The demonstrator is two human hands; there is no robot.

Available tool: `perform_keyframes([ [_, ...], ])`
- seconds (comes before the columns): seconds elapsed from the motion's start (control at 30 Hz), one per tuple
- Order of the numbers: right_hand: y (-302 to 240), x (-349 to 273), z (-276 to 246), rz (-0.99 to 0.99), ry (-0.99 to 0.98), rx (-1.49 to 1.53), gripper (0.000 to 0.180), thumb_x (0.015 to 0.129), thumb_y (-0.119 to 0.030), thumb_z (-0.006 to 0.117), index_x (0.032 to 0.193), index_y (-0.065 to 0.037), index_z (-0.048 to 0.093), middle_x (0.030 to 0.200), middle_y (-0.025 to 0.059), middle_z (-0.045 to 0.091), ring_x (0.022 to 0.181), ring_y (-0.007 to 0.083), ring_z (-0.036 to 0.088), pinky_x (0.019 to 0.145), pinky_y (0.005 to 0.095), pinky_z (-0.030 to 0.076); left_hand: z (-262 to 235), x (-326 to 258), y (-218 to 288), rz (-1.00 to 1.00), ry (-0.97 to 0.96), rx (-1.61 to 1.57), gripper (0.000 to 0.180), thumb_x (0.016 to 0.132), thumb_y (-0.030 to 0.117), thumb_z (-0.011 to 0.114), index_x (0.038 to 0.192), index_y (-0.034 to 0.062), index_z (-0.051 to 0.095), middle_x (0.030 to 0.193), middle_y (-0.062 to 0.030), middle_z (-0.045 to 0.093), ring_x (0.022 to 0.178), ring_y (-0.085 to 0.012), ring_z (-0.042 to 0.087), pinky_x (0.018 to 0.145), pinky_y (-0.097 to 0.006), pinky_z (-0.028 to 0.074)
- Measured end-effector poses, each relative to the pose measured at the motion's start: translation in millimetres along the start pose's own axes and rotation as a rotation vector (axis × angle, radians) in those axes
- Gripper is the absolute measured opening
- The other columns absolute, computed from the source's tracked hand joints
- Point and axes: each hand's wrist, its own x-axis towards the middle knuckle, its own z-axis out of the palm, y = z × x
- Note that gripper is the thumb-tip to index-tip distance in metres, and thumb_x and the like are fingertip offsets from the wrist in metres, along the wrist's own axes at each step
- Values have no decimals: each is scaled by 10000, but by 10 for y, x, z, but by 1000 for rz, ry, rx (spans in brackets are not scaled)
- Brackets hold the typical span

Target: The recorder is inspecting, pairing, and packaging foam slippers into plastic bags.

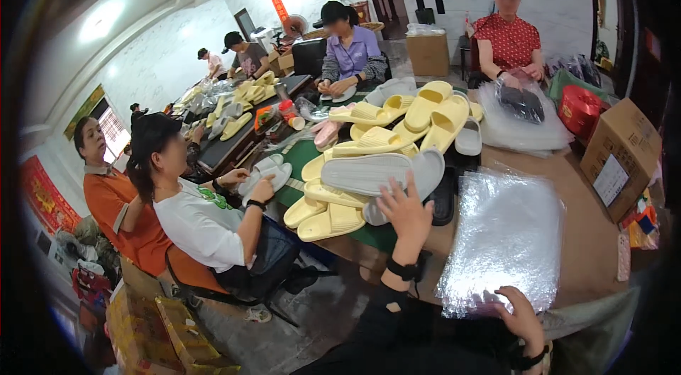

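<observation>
My left hand point(404, 212) reaches forward with its fingers spread onto the near edge of a grey slipper point(369, 173) lying on top of a heap of yellow slippers point(418, 119) in the middle of the table. My right hand point(523, 315) rests on the near edge of a stack of clear plastic bags point(507, 233), fingers bent on the top sheet. A black band circles each wrist.
Several people sit around the long table point(589, 233) handling slippers; the nearest, in a white shirt point(202, 226), sits at my left. A cardboard box point(624, 151) and red bag point(580, 109) stand at the right. More bagged stock point(521, 116) lies at the far right.
</observation>
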Motion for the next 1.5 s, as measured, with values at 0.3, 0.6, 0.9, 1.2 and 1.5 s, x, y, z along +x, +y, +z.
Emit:
perform_keyframes([
  [0.3,223,250,529,-137,29,-159,389,830,-175,626,1175,-20,533,1264,222,466,1153,376,469,967,410,397,557,373,-1027,-94,-48,341,850,746,159,651,1454,267,192,1417,-250,284,1259,-469,316,999,-592,262],
  [0.6,302,208,560,-8,52,246,351,829,-130,610,1150,-11,532,1169,188,531,1099,353,514,939,368,412,411,592,-1011,75,188,126,607,812,134,581,1378,124,360,1216,-187,528,1097,-358,513,943,-442,380],
  [0.9,333,348,633,-71,151,1,421,821,-133,612,1212,-44,485,1261,237,474,1120,381,502,941,373,413,-163,500,-471,202,398,-362,502,801,163,653,1237,14,454,1080,-197,587,969,-370,564,818,-436,449],
  [1.2,381,307,599,14,48,113,569,900,-219,557,1372,-52,287,1352,240,407,1186,364,480,967,365,396,-720,-107,146,9,275,-1347,417,871,195,626,1164,-25,427,1015,-126,576,881,-194,570,776,-331,462],
  [1.5,463,346,410,120,527,1329,487,959,-316,428,1369,-127,247,1258,163,451,998,228,580,724,278,531,-371,-635,572,-683,-647,-1995,221,966,273,457,1050,78,518,1011,-33,587,919,-119,558,824,-289,455],
])
